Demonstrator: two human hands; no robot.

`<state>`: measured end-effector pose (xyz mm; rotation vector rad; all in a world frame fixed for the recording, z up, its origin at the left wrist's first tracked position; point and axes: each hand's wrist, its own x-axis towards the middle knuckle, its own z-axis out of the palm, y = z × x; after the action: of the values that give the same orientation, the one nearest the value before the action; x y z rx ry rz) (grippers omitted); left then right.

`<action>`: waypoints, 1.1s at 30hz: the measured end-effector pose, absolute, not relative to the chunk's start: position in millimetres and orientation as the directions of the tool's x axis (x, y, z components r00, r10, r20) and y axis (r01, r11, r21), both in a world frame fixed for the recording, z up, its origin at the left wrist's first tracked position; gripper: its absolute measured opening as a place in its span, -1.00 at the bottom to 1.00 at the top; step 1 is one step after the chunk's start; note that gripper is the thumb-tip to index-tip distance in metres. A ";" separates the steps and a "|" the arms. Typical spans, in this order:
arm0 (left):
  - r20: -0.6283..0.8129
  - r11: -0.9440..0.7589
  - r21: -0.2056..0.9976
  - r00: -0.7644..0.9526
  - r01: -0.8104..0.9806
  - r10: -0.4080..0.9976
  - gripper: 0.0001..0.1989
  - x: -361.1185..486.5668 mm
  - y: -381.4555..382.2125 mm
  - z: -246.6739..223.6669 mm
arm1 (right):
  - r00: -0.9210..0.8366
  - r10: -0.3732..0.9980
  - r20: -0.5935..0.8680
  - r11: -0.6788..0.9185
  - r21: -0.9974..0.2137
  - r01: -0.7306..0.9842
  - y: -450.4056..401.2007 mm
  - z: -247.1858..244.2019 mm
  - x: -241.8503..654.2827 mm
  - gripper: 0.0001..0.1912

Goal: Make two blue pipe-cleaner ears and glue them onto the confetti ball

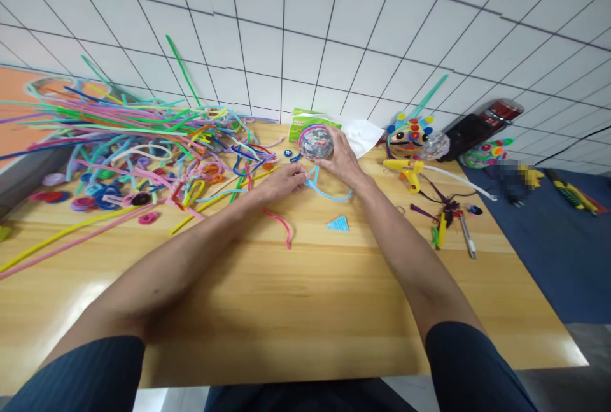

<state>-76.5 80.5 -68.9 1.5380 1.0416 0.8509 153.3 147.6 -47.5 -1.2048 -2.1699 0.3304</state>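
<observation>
My left hand (pixel 285 181) pinches a light blue pipe cleaner (pixel 334 195), bent into a small triangle at the held end, with its tail curving right towards my other wrist. My right hand (pixel 344 160) is curled round the right side of a clear round ball (pixel 315 142) with multicoloured filling and a pink band. Nearer me on the table lies a blue striped triangle (pixel 338 224). A short pink pipe cleaner (pixel 281 224) rests to its left.
Many pipe cleaners (pixel 124 132) are heaped at the left. Behind the ball sit a green packet (pixel 305 118) and white tissue (pixel 363 137). Rightward are a yellow glue gun (pixel 408 170), a decorated figure (pixel 409 135), a dark bottle (pixel 482 125) and a pen (pixel 468 237).
</observation>
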 end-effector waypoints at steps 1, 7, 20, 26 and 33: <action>0.001 -0.078 0.978 0.366 0.195 0.930 -0.52 -76.6 80.2 -69.0 | -0.370 0.835 0.406 0.542 -0.497 0.677 144.1 -46.9 156.3 0.04; 0.013 -0.115 0.961 0.377 0.250 0.926 -0.45 -77.4 77.9 -65.0 | -0.301 0.831 0.468 0.533 -0.514 0.672 92.6 -40.0 176.7 -0.06; -0.056 -0.031 0.966 0.324 0.257 0.945 -0.47 -58.5 50.8 -40.3 | -0.245 0.966 0.089 0.199 -0.856 0.476 24.2 -24.4 162.3 -0.72; -0.038 -0.010 0.989 0.312 0.149 0.949 -0.47 -50.8 26.6 -38.4 | -0.304 0.953 -0.008 0.159 -0.840 0.519 15.4 -15.6 167.2 -0.70; -0.041 0.021 0.997 0.295 0.071 0.955 -0.45 -48.8 12.9 -47.4 | -0.353 0.935 -0.027 0.172 -0.836 0.521 4.8 -11.6 169.3 -0.83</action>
<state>-48.8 12.9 -47.4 1.3616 1.0454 0.9296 169.3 4.8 -11.6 -1.3693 -1.9495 1.0770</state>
